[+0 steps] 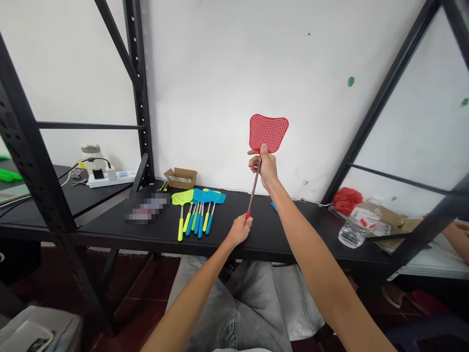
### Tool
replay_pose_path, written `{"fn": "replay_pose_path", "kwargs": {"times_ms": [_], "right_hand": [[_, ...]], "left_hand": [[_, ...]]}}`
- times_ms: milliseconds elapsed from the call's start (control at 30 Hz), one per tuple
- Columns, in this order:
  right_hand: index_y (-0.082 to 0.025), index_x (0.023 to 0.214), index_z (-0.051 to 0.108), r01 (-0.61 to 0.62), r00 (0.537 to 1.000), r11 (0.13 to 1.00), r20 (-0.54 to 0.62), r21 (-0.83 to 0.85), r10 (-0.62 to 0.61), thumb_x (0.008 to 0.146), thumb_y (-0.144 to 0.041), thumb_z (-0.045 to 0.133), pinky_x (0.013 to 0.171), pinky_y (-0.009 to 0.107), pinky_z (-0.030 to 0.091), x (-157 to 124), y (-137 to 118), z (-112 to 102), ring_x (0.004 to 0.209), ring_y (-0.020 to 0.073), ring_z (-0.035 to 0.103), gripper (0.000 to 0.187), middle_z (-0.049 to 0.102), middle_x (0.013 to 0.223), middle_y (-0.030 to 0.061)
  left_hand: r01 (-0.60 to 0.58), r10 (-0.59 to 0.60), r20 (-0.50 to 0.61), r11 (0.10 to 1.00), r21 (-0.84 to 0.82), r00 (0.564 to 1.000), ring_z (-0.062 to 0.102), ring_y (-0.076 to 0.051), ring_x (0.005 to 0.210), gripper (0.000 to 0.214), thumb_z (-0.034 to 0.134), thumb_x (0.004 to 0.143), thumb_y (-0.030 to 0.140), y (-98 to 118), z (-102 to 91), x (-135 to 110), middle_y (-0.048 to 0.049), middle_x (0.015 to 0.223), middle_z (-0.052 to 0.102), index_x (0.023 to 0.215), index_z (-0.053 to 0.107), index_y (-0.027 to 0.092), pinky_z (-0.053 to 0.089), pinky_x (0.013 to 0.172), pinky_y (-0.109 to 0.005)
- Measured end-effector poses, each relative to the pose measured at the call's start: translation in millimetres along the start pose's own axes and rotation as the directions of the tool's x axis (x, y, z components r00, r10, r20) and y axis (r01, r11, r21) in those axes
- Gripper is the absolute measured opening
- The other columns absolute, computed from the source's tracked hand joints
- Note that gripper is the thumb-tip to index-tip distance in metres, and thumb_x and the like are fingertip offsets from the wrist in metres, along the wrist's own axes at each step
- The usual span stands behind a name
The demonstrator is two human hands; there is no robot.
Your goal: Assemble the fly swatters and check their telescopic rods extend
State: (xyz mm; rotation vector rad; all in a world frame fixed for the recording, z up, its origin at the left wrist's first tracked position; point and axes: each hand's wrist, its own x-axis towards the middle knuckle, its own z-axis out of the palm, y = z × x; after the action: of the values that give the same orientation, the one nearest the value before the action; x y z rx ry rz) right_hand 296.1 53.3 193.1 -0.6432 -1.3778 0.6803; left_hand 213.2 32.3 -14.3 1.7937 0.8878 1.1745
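Observation:
A red fly swatter (269, 131) with a perforated head stands upright in front of me, its metal rod extended. My left hand (240, 230) is wrapped round its red handle, low over the black table. Higher up, my right hand (267, 166) pinches the base of the swatter's head, thumb on the front and some fingers loosely curled. To the left of my left hand lies a row of several blue and yellow-green fly swatters (200, 220), heads toward the wall. Part of a blue object (274, 207) shows behind my right forearm.
An open cardboard box (181, 178) sits by the wall. A power strip (112, 179) lies at the left. On the right are a large clear bottle (361, 222) and a red plastic bag (347, 200). Black metal posts (137, 88) frame the table (311, 230). Another person's arm (458, 239) shows at far right.

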Motion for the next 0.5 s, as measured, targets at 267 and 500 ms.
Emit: {"fn": "replay_pose_path", "kwargs": {"times_ms": [267, 500], "right_hand": [[-0.018, 0.078, 0.066, 0.012, 1.000, 0.999, -0.008, -0.034, -0.012, 0.081, -0.080, 0.038, 0.041, 0.022, 0.036, -3.6, -3.1, -0.4, 0.043, 0.0103, 0.050, 0.068, 0.058, 0.051, 0.0014], [-0.019, 0.080, 0.065, -0.009, 0.999, 0.997, -0.043, -0.071, 0.006, 0.082, -0.080, 0.037, 0.043, 0.023, 0.038, -7.7, -1.8, -2.2, 0.043, 0.0114, 0.051, 0.067, 0.057, 0.050, 0.0010]], "left_hand": [[-0.008, 0.008, 0.000, 1.000, 0.016, 1.000, 0.049, -0.012, 0.056, 0.024, 0.039, 0.089, 0.032, 3.3, -1.6, -2.0, 0.0026, 0.061, 0.047, 0.068, 0.039, 0.021, 0.038, 0.058, -0.024], [-0.005, 0.005, -0.001, 1.000, 0.012, 1.000, 0.052, -0.013, 0.057, 0.026, 0.042, 0.090, 0.035, 0.6, -1.0, -1.8, 0.0025, 0.062, 0.048, 0.068, 0.040, 0.021, 0.040, 0.060, -0.024]]}}
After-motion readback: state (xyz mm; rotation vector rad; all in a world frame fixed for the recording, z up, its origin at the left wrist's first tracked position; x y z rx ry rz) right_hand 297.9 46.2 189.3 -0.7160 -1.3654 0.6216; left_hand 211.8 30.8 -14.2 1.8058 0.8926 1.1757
